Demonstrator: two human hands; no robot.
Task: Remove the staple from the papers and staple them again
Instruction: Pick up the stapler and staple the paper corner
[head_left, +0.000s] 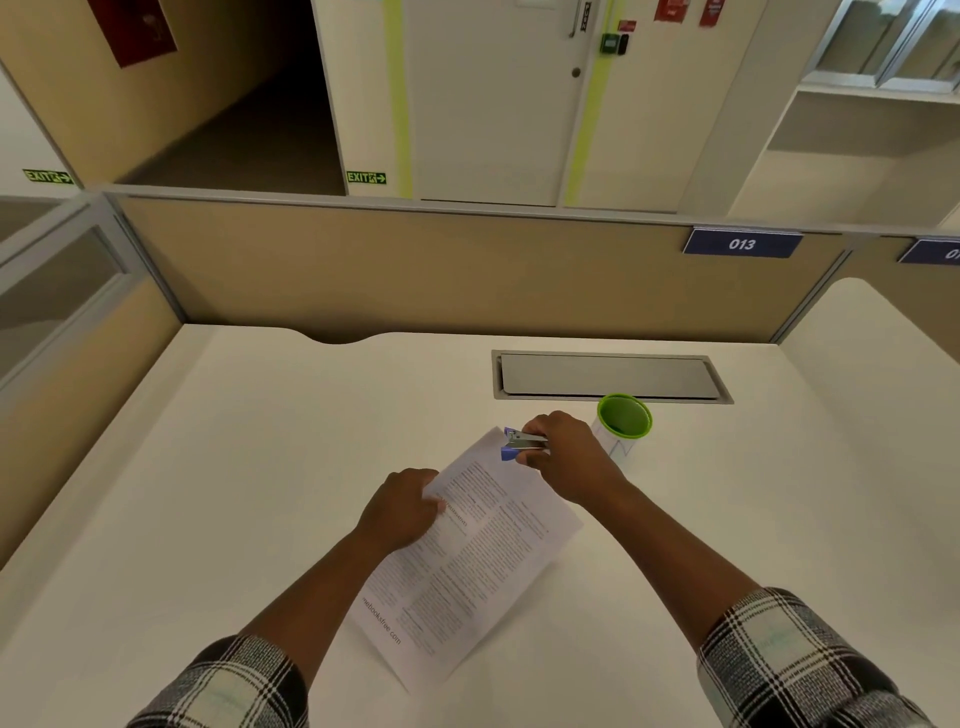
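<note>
Papers (467, 551), a printed stack lying slantwise on the white desk (208, 467), serve as the landmark. At their left edge, about halfway up, the left hand (402, 512) holds them, its fingers curled over the margin with the thumb on the printed face. The left forearm runs down from there to a plaid sleeve (234, 686) at the bottom edge of the view. At the far top corner of the papers, the right hand (563, 454) grips a small blue and metal stapler (522, 444), fingers above and thumb below; the tool's mouth sits over that corner. Whether the tool is squeezed fully closed cannot be told. Just right of the papers' top corner, behind the right hand, stands a cup with a green rim (623, 421). Beyond the cup, set into the desk, lies a grey cable hatch (608, 376).
</note>
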